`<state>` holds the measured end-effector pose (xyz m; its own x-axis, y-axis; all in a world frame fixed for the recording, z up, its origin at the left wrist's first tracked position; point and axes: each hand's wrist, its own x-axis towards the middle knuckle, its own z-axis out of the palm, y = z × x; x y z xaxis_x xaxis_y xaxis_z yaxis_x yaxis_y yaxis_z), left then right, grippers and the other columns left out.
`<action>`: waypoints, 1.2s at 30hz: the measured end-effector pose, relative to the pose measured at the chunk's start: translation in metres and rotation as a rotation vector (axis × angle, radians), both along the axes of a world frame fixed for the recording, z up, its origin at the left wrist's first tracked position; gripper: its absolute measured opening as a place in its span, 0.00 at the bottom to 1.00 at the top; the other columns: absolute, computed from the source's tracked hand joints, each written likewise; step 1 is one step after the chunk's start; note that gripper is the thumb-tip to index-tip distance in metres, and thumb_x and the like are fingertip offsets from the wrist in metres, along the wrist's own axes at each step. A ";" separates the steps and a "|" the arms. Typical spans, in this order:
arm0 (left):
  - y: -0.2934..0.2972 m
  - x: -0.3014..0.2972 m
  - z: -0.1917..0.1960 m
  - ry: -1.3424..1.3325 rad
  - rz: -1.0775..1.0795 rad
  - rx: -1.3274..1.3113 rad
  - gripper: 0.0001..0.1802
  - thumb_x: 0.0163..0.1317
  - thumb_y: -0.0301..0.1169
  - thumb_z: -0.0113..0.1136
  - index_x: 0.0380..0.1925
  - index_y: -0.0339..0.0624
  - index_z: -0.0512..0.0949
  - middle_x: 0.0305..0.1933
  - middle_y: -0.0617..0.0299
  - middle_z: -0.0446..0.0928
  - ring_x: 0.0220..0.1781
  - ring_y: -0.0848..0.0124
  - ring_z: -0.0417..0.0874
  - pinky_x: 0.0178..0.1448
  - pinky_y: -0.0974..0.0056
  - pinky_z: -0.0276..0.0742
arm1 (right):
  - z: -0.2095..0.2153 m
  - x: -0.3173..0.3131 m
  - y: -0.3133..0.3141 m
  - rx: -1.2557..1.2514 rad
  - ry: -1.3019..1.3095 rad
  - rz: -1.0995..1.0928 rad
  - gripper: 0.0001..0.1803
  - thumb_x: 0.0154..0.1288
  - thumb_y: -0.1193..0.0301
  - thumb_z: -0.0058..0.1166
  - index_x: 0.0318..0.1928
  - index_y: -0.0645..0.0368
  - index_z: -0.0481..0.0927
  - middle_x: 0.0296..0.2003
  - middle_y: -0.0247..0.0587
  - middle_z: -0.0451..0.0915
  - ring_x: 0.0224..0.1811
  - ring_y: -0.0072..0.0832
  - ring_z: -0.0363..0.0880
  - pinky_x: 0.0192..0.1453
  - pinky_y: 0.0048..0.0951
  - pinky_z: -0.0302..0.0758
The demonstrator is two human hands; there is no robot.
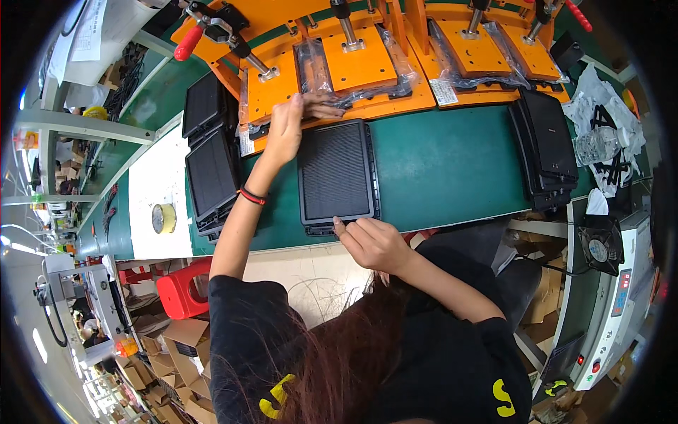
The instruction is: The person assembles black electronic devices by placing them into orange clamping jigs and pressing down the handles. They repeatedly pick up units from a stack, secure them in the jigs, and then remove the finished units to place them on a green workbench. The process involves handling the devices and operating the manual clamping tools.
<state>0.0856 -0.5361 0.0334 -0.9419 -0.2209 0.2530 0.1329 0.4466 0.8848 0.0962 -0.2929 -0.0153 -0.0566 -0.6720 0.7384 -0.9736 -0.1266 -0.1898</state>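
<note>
A black rectangular ribbed panel (pixel 335 173) lies flat on the green bench top (pixel 445 162) in front of me. My right hand (pixel 373 244) rests at its near edge, fingertips touching the panel's lower rim. My left hand (pixel 288 127) reaches past the panel's far left corner, fingers spread on a clear plastic bag (pixel 318 78) lying on the orange jig (pixel 353 67). A red and black band sits on my left wrist.
Stacks of black panels stand at left (pixel 210 152) and at right (pixel 547 145). Orange clamp fixtures with red handles (pixel 189 42) line the far side. A tape roll (pixel 164 218) lies on a white sheet. A small fan (pixel 600 244) and crumpled plastic are at right.
</note>
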 end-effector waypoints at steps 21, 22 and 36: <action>0.097 0.094 -0.033 0.017 0.551 0.646 0.41 0.69 0.60 0.24 0.68 0.37 0.50 0.73 0.52 0.52 0.74 0.60 0.52 0.75 0.60 0.44 | -0.017 -0.013 -0.043 0.064 -1.175 -0.019 0.39 0.73 0.55 0.33 0.70 0.68 0.35 0.71 0.59 0.33 0.74 0.51 0.29 0.75 0.45 0.33; 0.094 0.097 -0.037 0.036 0.519 0.691 0.40 0.69 0.59 0.25 0.68 0.37 0.51 0.73 0.52 0.52 0.74 0.61 0.52 0.75 0.60 0.44 | -0.018 -0.012 -0.041 0.082 -1.188 -0.007 0.39 0.73 0.55 0.32 0.70 0.68 0.33 0.72 0.57 0.31 0.74 0.50 0.28 0.75 0.45 0.32; 0.097 0.083 -0.012 0.097 0.794 -0.009 0.33 0.71 0.50 0.31 0.63 0.33 0.55 0.66 0.44 0.61 0.69 0.56 0.60 0.73 0.54 0.50 | 0.028 -0.061 0.038 -0.156 -1.077 -0.031 0.39 0.71 0.60 0.39 0.68 0.73 0.39 0.69 0.64 0.39 0.73 0.54 0.34 0.74 0.47 0.38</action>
<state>0.1686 -0.4387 0.0215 -0.4773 -0.8142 0.3306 -0.1515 0.4468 0.8817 0.0356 -0.2548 0.0124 -0.7404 -0.5623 0.3683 -0.3092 -0.2017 -0.9294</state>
